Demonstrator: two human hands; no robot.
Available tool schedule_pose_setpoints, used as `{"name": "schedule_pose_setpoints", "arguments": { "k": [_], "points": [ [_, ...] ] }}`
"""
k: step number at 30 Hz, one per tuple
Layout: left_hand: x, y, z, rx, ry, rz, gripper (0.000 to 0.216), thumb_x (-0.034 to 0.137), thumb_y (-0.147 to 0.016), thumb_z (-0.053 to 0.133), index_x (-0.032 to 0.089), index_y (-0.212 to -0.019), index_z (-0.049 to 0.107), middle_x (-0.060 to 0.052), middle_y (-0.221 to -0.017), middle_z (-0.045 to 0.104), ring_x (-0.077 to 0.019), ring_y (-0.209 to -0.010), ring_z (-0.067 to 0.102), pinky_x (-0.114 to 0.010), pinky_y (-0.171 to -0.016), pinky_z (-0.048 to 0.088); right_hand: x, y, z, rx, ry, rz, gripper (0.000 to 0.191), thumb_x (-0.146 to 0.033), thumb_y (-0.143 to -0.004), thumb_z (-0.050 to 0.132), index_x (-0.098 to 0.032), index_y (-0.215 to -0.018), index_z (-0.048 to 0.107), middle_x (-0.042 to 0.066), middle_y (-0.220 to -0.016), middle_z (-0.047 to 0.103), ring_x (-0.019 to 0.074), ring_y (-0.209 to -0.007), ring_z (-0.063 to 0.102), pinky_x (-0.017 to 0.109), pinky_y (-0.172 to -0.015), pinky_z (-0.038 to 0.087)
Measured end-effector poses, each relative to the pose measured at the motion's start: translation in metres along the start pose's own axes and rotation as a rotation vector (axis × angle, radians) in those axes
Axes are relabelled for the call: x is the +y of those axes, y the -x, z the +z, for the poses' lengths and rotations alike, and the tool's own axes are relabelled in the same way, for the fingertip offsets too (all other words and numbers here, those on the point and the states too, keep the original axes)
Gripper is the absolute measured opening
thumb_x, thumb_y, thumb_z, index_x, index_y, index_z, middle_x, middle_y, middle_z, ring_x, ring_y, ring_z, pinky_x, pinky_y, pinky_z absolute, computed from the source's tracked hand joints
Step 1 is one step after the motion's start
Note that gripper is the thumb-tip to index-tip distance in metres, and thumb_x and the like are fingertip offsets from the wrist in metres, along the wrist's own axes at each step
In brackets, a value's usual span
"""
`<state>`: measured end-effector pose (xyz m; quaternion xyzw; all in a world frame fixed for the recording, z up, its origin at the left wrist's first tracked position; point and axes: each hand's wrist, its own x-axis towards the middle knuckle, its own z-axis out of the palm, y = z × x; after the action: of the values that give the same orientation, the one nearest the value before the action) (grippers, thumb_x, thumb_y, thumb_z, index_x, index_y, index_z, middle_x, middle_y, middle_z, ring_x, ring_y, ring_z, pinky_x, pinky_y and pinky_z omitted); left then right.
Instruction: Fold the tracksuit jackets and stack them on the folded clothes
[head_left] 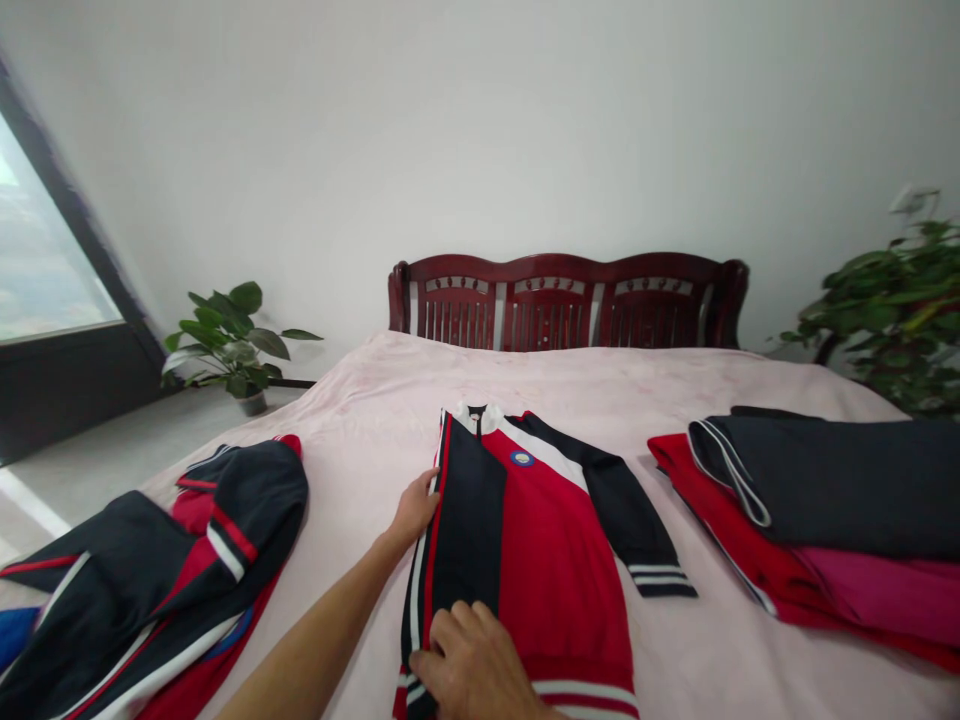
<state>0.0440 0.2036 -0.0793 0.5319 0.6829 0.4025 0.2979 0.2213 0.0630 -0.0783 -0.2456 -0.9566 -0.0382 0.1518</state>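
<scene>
A zip-neck sports jacket [555, 540] in red, navy and white lies front up on the bed, with a round badge on its chest. Its left-hand sleeve [469, 520] is folded inward, flat over the body; the other sleeve stretches out to the right. My left hand [416, 508] pinches the jacket's left edge about halfway down the sleeve. Lower down, my right hand [476, 665] has its fingers curled on the folded sleeve near the cuff, with the thumb at the striped edge.
Crumpled navy and red clothes [247, 510] lie on the left. Folded garments [840, 490] are stacked at the right. A pink sheet [360, 400] covers the bed, with a dark wooden headboard [547, 270] behind. Potted plants [232, 335] stand beside it.
</scene>
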Motion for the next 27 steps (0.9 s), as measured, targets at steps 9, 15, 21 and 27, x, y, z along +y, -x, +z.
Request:
{"name": "schedule_pose_setpoints", "arguments": {
  "k": [9, 15, 21, 27],
  "points": [
    [0.01, 0.015, 0.026, -0.042, -0.705, 0.356, 0.055, 0.043, -0.096, 0.041, 0.019, -0.145, 0.043, -0.014, -0.155, 0.037, -0.0328, -0.146, 0.024, -0.051, -0.117, 0.02, -0.019, 0.006, 0.074, 0.439, 0.106, 0.05, 0.013, -0.031, -0.092, 0.056, -0.027, -0.101, 0.063, 0.003, -0.099, 0.071, 0.022, -0.092, 0.062, 0.037, -0.081, 0.047],
    [-0.002, 0.002, 0.039, -0.04, -0.888, 0.305, 0.058, 0.048, -0.096, 0.038, 0.022, -0.148, 0.039, -0.014, -0.157, 0.032, -0.0334, -0.145, 0.026, -0.054, -0.114, 0.025, -0.018, 0.021, 0.091, 0.398, 0.027, -0.015, 0.011, -0.036, -0.093, 0.056, -0.034, -0.098, 0.065, -0.004, -0.104, 0.075, 0.02, -0.1, 0.067, 0.035, -0.089, 0.05],
    [0.019, 0.021, 0.039, -0.026, -0.959, 0.278, 0.05, 0.037, -0.095, 0.041, 0.021, -0.143, 0.048, -0.014, -0.152, 0.041, -0.0348, -0.142, 0.033, -0.057, -0.113, 0.024, 0.042, 0.055, -0.01, 0.159, -0.334, 0.335, 0.03, -0.032, -0.094, 0.051, -0.027, -0.12, 0.065, 0.003, -0.127, 0.066, 0.0186, -0.12, 0.058, 0.035, -0.104, 0.045],
    [0.021, 0.076, 0.054, -0.065, -0.834, 0.493, 0.059, 0.047, -0.094, 0.043, 0.026, -0.149, 0.038, -0.011, -0.154, 0.038, -0.0329, -0.144, 0.029, -0.053, -0.116, 0.023, 0.118, 0.078, -0.034, 0.024, -0.083, 0.769, 0.053, -0.034, -0.092, 0.05, -0.016, -0.142, 0.049, 0.013, -0.149, 0.045, 0.0306, -0.14, 0.036, 0.052, -0.115, 0.029]
  ]
}}
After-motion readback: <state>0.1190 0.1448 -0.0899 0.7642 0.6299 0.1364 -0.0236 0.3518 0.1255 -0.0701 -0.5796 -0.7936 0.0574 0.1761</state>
